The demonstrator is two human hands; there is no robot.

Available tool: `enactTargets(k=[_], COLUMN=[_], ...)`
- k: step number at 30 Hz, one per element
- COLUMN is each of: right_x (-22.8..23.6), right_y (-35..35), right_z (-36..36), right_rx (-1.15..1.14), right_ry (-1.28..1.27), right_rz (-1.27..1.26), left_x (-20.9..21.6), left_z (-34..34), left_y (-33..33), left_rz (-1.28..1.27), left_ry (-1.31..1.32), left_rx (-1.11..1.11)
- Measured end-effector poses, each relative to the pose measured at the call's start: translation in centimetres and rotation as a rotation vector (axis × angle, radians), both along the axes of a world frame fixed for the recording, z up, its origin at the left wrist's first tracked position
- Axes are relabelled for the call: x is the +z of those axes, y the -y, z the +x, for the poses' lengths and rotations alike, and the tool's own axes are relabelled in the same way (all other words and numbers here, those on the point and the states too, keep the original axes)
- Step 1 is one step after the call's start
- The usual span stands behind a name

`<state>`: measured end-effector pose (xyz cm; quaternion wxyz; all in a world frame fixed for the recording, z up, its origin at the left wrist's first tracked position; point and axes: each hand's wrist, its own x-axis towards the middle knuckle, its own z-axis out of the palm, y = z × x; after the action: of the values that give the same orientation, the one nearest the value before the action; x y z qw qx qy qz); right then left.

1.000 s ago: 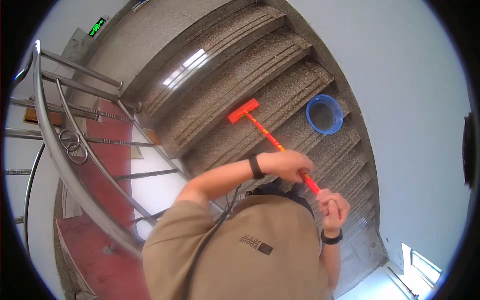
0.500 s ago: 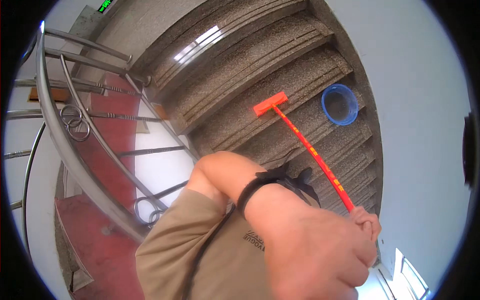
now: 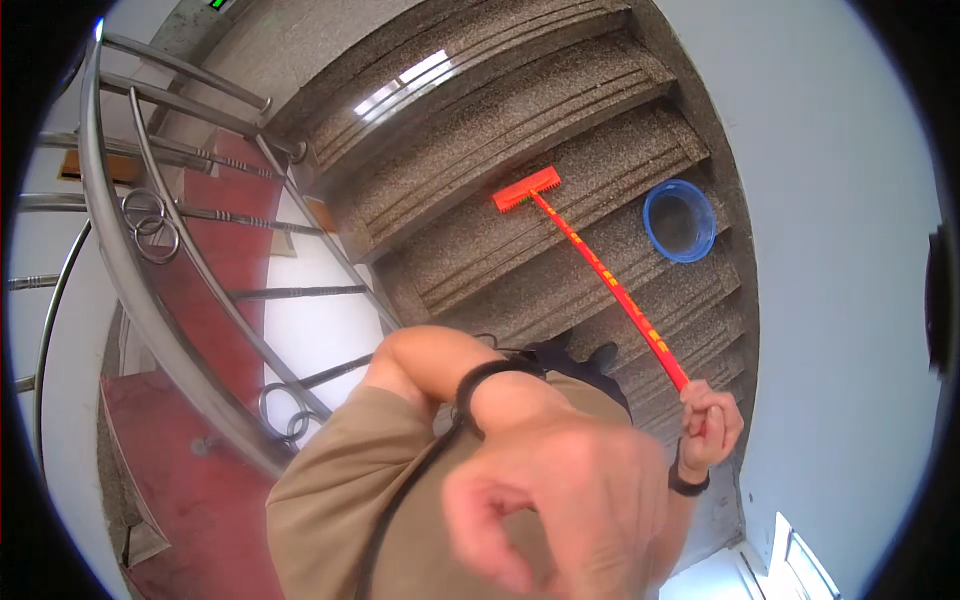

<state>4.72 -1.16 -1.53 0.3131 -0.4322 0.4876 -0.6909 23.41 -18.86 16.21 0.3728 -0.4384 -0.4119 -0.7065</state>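
Note:
A long-handled scrub brush [image 3: 625,297] has an orange-red bristled head lying on a speckled stair tread, and a red handle with yellow marks slanting down to the right. My right hand [image 3: 712,425] is closed round the upper end of that handle. Close to the camera and blurred, my left hand [image 3: 565,495] has loosely bent fingers, with a gap beside the thumb and nothing seen in it. It is apart from the handle. A blue bucket [image 3: 680,222] stands on the stairs right of the brush, by the wall.
Curved stone steps [image 3: 480,130] with grooved edges climb away from me. A metal handrail with rings [image 3: 140,290] bounds the left side, with reddish flooring [image 3: 200,480] beyond it. A pale wall [image 3: 850,300] rises at the right. My dark shoes partly show below me.
My left hand has moved left, away from my right hand and the handle. The brush head has shifted slightly up and left, and my right hand with the handle has moved up a little.

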Motion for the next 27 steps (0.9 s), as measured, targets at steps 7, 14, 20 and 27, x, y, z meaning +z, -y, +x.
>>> enactTargets(k=[7,14,20,27], right_x=[5.6,2.9,-1.4,1.1], right_y=[-4.0,-2.2,1.1,-0.7], right_z=[-1.7,0.8,3.3,3.1], right_rx=[0.007,-0.036,0.007,0.103], right_ry=[-0.107,-0.04,0.01,-0.061], right_rz=[0.083,0.054,0.098,0.103], left_x=[-1.6,-6.5,-22.7,-40.5], left_z=[-0.6,0.1,-2.1,2.1], left_y=[0.0,0.8,3.8,6.2], left_rz=[0.191,0.045,-0.855,-0.815], left_ry=[0.072,0.249,1.121,1.635], left_rx=[-0.541,-0.572,1.036,0.953])
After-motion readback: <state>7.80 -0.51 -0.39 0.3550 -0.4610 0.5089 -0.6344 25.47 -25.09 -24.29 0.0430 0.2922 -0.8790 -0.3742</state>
